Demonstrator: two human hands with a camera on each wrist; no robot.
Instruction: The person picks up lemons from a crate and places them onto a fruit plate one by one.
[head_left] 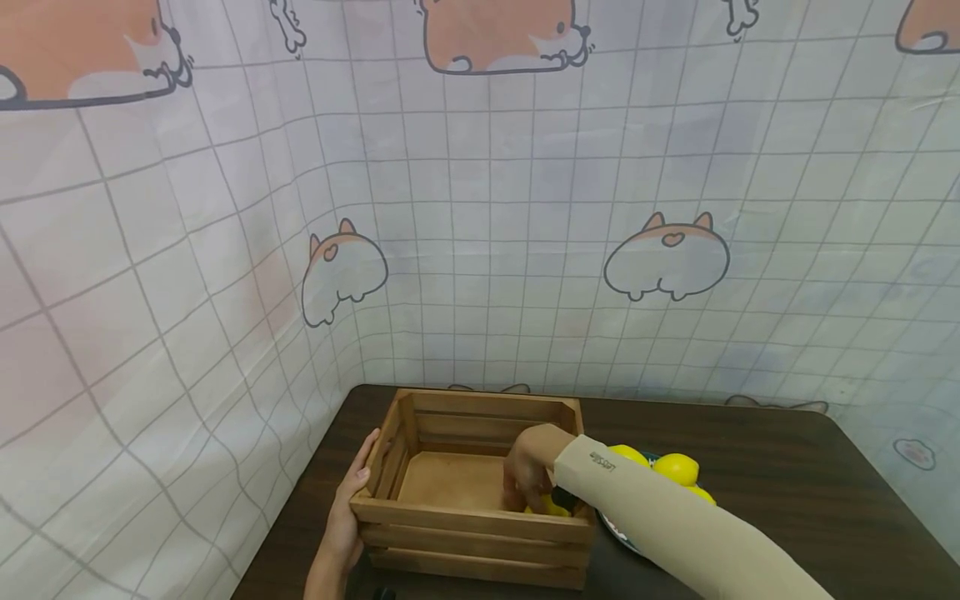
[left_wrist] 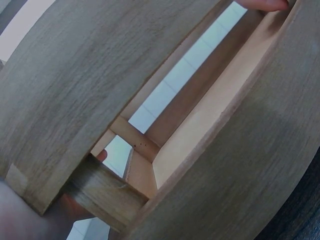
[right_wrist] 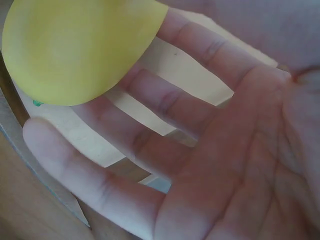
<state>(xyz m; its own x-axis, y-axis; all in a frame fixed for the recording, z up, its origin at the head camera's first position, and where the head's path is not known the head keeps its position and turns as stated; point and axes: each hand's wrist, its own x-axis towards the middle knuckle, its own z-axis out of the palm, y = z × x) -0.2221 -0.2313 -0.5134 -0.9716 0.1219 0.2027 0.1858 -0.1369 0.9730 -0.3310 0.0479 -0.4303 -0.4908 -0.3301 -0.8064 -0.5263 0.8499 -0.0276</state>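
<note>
A slatted wooden crate [head_left: 480, 523] stands on the table. At its left end, my left hand [head_left: 347, 512] grips the near-left corner, with the thumb by the top rim; in the left wrist view, fingers [left_wrist: 117, 4] show at the slot between slats. My right hand [head_left: 527, 473] reaches down inside the crate at the near-right corner. It holds a yellow lemon [right_wrist: 80, 47], with fingers [right_wrist: 165, 100] spread behind the fruit. From the head, the front slat partly hides that lemon [head_left: 553, 507]. The thumb's hold on it is out of sight.
Right of the crate, a plate with a blue patterned rim [head_left: 624, 540] bears several lemons [head_left: 677, 469], partly covered by my right sleeve [head_left: 675, 533]. Dark wood tabletop [head_left: 787, 475] extends to the right. A printed cloth wall [head_left: 510, 317] rises behind and at left.
</note>
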